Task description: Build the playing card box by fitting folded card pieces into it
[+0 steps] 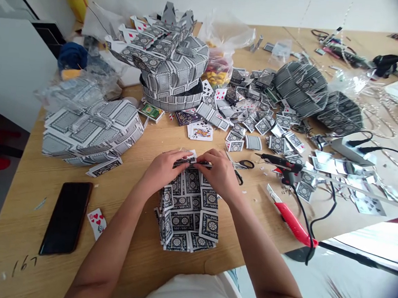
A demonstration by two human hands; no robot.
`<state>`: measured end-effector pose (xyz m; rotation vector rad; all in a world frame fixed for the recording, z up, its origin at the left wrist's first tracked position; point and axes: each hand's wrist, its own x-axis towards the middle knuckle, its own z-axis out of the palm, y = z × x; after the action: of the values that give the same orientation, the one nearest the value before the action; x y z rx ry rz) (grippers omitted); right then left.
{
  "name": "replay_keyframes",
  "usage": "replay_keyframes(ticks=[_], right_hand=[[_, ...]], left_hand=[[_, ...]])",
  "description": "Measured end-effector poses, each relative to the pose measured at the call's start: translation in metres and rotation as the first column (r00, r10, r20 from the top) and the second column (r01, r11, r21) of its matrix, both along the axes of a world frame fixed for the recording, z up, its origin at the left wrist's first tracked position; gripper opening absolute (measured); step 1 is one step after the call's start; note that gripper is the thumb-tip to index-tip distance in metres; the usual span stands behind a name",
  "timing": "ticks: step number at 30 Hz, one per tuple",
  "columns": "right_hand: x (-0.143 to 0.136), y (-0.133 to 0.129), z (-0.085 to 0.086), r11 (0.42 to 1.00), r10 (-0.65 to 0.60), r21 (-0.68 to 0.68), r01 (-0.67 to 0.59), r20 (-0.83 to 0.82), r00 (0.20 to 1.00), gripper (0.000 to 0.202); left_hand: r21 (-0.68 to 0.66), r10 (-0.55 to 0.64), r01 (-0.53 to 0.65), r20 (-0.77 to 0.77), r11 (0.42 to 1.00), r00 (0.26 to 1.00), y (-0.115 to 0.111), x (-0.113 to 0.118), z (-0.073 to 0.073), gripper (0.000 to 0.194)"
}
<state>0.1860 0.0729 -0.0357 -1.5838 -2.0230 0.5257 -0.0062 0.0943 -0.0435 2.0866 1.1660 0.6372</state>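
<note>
In front of me on the table sits a boxy piece built from interlocked playing cards [182, 221], their dark patterned backs facing out. Both hands meet at its far edge. With thumb and fingers pinched, my left hand [166, 167] grips the left part of a card strip there. Close beside it, my right hand [218, 169] pinches the right part of the same edge. A pale card end [192, 156] pokes up between the fingertips. Just right of my right hand lie black-handled scissors [246, 164], partly hidden by it.
A glue gun [285, 165] with its cord and a red utility knife [293, 220] lie to the right. Loose cards [263, 126] cover the middle back. Large card-built shapes [93, 131] stand left and behind. A phone [66, 216] rests front left, near a heart card [96, 222].
</note>
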Motion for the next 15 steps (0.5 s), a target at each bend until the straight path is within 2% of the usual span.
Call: replay_keyframes(ticks=[4, 15], right_hand=[[-0.0002, -0.0011, 0.0011, 1.0, -0.01, -0.003, 0.01, -0.015, 1.0, 0.005], [0.0022, -0.0007, 0.0031, 0.997, -0.045, -0.067, 0.04, -0.077, 0.996, 0.008]], left_hand=[[0.007, 0.024, -0.024, 0.029, 1.0, 0.999, -0.0003, -0.0007, 0.0003, 0.023], [0.017, 0.046, -0.047, 0.02, 0.999, 0.999, -0.0008, -0.001, 0.0017, 0.019]])
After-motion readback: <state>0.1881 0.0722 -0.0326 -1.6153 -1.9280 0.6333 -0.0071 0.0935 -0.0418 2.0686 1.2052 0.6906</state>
